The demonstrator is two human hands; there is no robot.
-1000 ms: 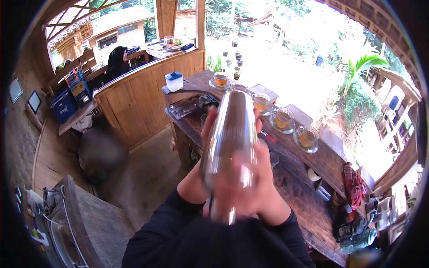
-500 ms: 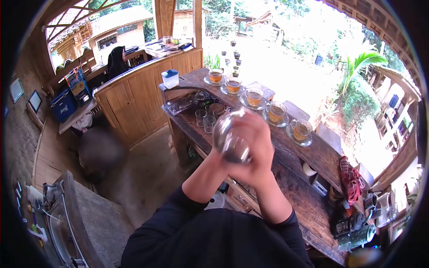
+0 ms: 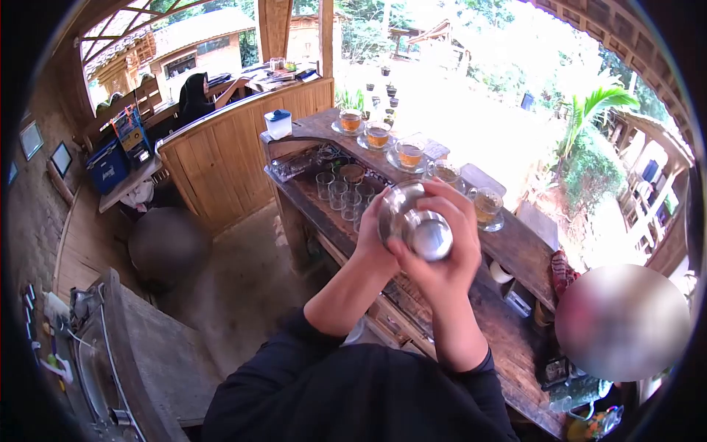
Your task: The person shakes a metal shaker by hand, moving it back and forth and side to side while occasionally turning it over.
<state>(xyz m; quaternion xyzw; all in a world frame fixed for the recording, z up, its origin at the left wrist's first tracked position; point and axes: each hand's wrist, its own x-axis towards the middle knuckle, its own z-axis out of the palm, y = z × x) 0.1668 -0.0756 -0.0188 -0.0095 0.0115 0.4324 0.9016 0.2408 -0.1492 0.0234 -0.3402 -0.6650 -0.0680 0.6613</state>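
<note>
A shiny metal cocktail shaker (image 3: 431, 237), its rounded end turned up toward me, is held between both hands above the wooden counter. My left hand (image 3: 373, 232) wraps its left side. My right hand (image 3: 458, 247) grips the right side, with fingers curled over the top and the thumb across the front. Beyond the hands, several glass cups of amber drink, such as the cup (image 3: 409, 155), stand on glass saucers in a row. Several drinking glasses (image 3: 337, 195) stand upright on the lower shelf to the left, some partly hidden by my left hand.
A blue-lidded container (image 3: 279, 125) stands at the counter's far left end. In the left background a person in black (image 3: 194, 99) sits behind a wooden partition (image 3: 243, 125). Red cloth (image 3: 562, 272) lies at the right. A grey-topped table (image 3: 158, 353) is at lower left.
Both hands have moved right with the cocktail shaker, and its rounded end now shows more clearly. The person behind the partition has an arm stretched out. A blurred round patch now covers the right side.
</note>
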